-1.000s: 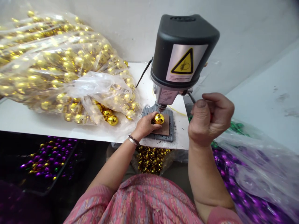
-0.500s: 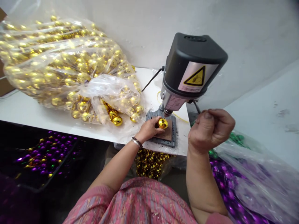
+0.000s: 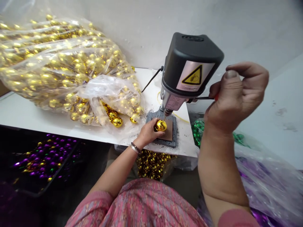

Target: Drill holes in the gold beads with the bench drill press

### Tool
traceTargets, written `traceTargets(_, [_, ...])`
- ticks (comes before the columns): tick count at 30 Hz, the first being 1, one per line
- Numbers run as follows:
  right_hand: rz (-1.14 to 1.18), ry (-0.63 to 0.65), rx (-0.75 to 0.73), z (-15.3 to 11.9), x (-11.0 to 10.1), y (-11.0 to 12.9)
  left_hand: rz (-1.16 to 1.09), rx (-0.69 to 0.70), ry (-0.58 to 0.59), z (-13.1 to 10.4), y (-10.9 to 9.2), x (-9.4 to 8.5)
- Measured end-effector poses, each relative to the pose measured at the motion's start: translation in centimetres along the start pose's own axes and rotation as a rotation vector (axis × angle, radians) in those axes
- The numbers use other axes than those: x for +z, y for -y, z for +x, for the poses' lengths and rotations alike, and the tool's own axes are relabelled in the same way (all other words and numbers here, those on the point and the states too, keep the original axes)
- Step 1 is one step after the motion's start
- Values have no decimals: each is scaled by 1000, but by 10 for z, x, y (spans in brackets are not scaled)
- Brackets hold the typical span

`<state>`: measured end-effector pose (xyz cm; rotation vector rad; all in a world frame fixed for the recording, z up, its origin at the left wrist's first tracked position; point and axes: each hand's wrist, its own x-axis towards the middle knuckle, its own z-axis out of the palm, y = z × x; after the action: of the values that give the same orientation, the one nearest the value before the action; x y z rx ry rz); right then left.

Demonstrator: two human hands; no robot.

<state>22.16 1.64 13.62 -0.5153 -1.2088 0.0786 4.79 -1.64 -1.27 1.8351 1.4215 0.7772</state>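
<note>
A shiny gold ball (image 3: 162,125) is gripped between the thumb and fingers of my left hand (image 3: 147,132), over a brown board (image 3: 168,134) on the grey base (image 3: 174,138) of a small drill press (image 3: 189,67). The thin drill bit (image 3: 165,117) hangs just over the ball; whether its tip touches cannot be made out. My right hand (image 3: 233,96) is raised at the right of the machine, closed around the end of the drill press's lever (image 3: 203,98). A bit of red shows at its grip.
A big clear plastic bag (image 3: 71,63) of gold balls fills the left of the white table (image 3: 113,136). Below are a dark crate (image 3: 44,157) of purple, gold and green beads and gold pieces (image 3: 153,164) at my lap. Purple (image 3: 260,170) and green beads (image 3: 198,129) lie at right.
My right hand has risen to the right with the lever, and the drill bit has gone up from the ball. My left hand still holds the ball, slightly shifted left.
</note>
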Motion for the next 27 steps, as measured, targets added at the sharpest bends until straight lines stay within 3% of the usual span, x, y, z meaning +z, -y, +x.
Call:
traceTargets(4, [-20, 38, 72, 1, -4, 1, 13, 122, 206, -35, 3, -14])
traceTargets(7, [12, 29, 107, 0, -4, 5, -17, 83, 290, -55, 15, -23])
traceTargets(9, [25, 20, 132, 1, -3, 8, -26, -6, 182, -59, 27, -27])
traceTargets(13, [32, 23, 158, 1, -2, 13, 55, -203, -270, -45, 48, -38])
traceTargets(15, [43, 27, 152, 0, -3, 13, 170, -289, -419, -31, 55, -45])
traceTargets(17, [28, 18, 153, -1, -3, 13, 267, -330, -453, -16, 59, -51])
traceTargets(22, [6, 20, 123, -5, -5, 12, 309, -442, -358, 4, 61, -51])
traceTargets(24, [1, 43, 96, -5, -6, 11, 280, -422, -354, -2, 62, -49])
traceTargets(27, [-18, 59, 62, -7, -7, 9, 144, -258, -394, -24, 61, -52])
